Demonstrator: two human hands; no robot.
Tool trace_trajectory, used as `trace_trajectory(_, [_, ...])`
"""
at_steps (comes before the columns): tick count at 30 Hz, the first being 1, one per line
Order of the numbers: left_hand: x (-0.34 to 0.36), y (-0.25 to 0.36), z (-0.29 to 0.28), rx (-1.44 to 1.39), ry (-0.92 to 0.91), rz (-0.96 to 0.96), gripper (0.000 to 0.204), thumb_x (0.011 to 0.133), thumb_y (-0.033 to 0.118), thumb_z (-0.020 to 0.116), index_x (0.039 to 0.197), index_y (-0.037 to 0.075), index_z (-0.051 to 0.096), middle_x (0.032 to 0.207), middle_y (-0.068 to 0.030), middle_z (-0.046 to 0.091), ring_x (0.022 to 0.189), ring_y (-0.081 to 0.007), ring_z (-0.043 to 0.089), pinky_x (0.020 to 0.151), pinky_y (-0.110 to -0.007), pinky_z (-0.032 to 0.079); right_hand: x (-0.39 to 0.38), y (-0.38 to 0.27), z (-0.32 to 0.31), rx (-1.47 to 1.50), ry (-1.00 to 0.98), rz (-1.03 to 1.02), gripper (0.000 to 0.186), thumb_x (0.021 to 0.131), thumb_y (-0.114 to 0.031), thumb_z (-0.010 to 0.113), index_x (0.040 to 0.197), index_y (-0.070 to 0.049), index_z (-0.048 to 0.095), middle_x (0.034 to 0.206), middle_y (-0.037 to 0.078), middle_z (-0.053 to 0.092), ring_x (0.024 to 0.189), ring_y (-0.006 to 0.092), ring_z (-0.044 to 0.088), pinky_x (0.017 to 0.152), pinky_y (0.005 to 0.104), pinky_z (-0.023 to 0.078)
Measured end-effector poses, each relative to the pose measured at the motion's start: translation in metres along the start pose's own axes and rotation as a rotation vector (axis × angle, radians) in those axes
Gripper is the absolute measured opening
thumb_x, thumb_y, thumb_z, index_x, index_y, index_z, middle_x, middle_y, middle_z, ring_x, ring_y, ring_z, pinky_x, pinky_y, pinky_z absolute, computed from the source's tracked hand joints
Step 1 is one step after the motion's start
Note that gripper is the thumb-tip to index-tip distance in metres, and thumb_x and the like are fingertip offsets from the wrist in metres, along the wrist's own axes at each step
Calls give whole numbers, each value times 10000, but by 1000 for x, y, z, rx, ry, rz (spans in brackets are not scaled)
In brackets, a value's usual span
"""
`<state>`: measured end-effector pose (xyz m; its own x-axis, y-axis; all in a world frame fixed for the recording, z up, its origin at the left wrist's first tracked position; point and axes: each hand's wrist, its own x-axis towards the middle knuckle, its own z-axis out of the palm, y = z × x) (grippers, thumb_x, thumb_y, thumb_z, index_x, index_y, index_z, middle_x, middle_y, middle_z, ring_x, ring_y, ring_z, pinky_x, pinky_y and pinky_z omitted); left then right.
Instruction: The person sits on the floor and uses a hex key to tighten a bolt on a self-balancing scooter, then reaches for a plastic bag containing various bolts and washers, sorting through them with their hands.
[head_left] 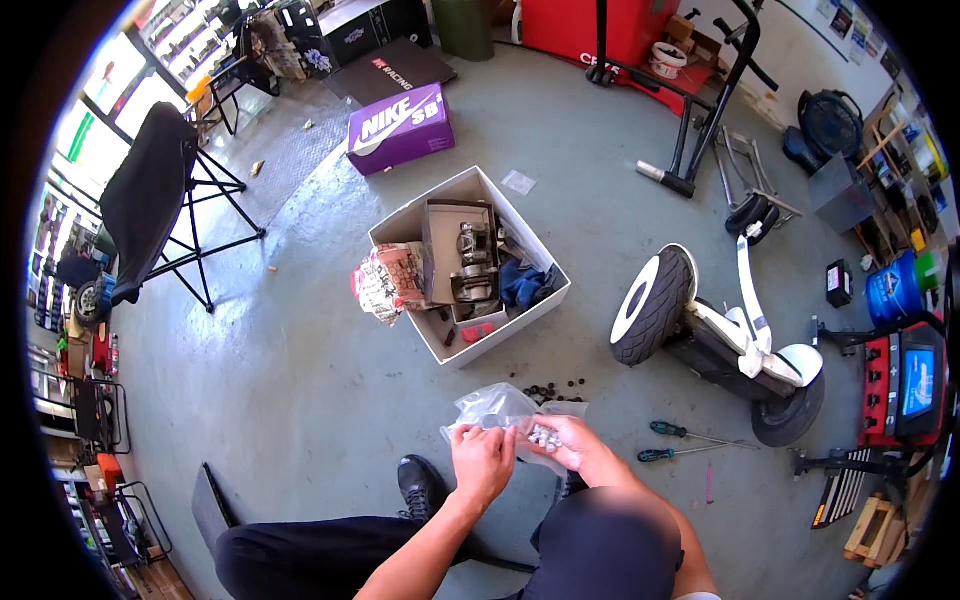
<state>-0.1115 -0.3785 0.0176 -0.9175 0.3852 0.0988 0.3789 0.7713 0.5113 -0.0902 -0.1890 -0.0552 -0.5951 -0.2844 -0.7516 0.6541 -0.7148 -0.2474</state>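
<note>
My left hand (484, 461) is closed, its fingers pinching the edge of a clear plastic bag (495, 402). Beside it my right hand (568, 444) is cupped around a small heap of white pieces (545, 437), too small to name. The bag spreads out ahead of both hands, and part of it lies behind my right fingers. Just beyond, several small dark round parts (545, 392) are scattered on the floor. A dark rounded shape (605, 550) covers part of my right forearm.
A white open box (505, 345) with metal parts and crumpled paper stands ahead. Behind it sits a purple shoebox (402, 128). To the right are two screwdrivers (668, 429) and a white two-wheeled self-balancing scooter (735, 340). A black folding chair (150, 200) stands left.
</note>
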Motion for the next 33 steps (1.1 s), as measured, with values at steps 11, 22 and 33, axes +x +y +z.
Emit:
trace_trajectory(11, [0, 4, 5, -202, -140, 10, 375, 995, 286, 632, 693, 68, 589, 653, -138, 589, 694, -326, 601, 793, -429, 450, -14, -34, 31, 43, -198, -190, 404, 1072, -261, 563, 1312, 64, 579, 1245, 191, 673, 1174, 322, 664, 1028, 450, 537])
trace_trajectory(22, [-16, 19, 33, -542, -244, -300, 453, 1062, 369, 517, 776, 37, 632, 748, -148, 649, 761, -346, 623, 734, -447, 490, -35, -61, 52, -480, 136, -59, 713, 1019, -517, 605, 1457, 30, 475, 1422, 114, 553, 1326, 235, 517, 1110, 433, 437])
trace_trajectory(33, [-19, -47, 26, -909, -275, -461, 471, 1067, 396, 544, 808, 16, 646, 747, -81, 601, 731, -179, 590, 732, -328, 499, -91, -71, 107, -1078, 551, -1063, 440, 940, -285, 761, 1241, 22, 666, 1150, 132, 713, 967, 206, 687, 830, 348, 558])
